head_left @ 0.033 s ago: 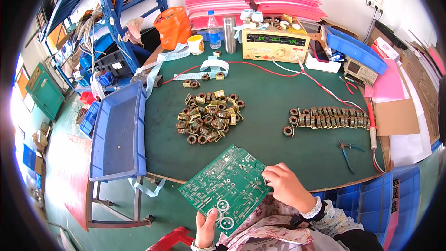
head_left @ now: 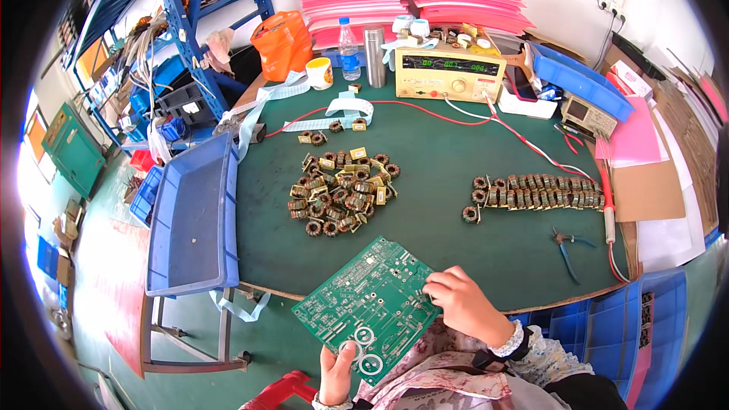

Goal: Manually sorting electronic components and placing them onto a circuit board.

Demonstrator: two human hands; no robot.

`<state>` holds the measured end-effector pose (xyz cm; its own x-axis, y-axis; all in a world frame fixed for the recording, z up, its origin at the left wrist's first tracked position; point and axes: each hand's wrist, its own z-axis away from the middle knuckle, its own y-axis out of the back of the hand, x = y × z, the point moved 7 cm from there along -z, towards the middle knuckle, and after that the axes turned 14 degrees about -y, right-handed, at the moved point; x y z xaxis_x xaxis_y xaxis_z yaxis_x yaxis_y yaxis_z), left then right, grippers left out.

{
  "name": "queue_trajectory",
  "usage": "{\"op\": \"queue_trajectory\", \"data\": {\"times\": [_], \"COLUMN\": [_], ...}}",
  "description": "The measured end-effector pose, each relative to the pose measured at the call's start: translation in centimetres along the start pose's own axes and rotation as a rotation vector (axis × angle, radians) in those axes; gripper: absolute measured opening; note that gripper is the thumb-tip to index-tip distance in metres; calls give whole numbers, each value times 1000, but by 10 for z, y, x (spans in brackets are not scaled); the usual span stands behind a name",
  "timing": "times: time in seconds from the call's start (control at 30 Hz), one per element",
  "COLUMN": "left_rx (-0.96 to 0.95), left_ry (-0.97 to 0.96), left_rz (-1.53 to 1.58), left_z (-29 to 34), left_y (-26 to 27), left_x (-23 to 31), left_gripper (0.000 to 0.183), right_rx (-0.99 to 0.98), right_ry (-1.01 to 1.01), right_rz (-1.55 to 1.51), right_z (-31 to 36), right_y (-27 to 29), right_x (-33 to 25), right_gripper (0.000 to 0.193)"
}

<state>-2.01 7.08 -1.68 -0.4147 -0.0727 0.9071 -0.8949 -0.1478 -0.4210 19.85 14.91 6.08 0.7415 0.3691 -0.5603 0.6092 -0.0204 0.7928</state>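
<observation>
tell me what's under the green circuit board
Past the edges of the green circuit board, the table shows at top and pinkish floral clothing at lower right. The board's underside is covered, along with whatever part of the left hand is beneath.

The table has a dark green top. A heap of coils lies left of centre, a few loose coils just behind it. Coil rows stand packed at right. Blue pliers lie near the front edge, red pliers farther back. Along the back stand a cup, bottle, flask and power supply.
</observation>
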Motion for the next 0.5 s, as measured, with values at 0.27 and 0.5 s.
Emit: {"op": "queue_trajectory", "data": {"times": [0.27,0.5], "left_rx": [69,14], "left_ry": [71,29], "left_rz": [-119,-167], "left_z": [1,-2], "left_y": [-5,-11], "left_x": [9,17], "left_gripper": [23,28], "right_rx": [-57,455], "right_ry": [-472,-424], "right_rz": [-701,90], "right_z": [0,-37], "right_y": [9,73], "right_x": [55,114], "right_gripper": [36,42]}}
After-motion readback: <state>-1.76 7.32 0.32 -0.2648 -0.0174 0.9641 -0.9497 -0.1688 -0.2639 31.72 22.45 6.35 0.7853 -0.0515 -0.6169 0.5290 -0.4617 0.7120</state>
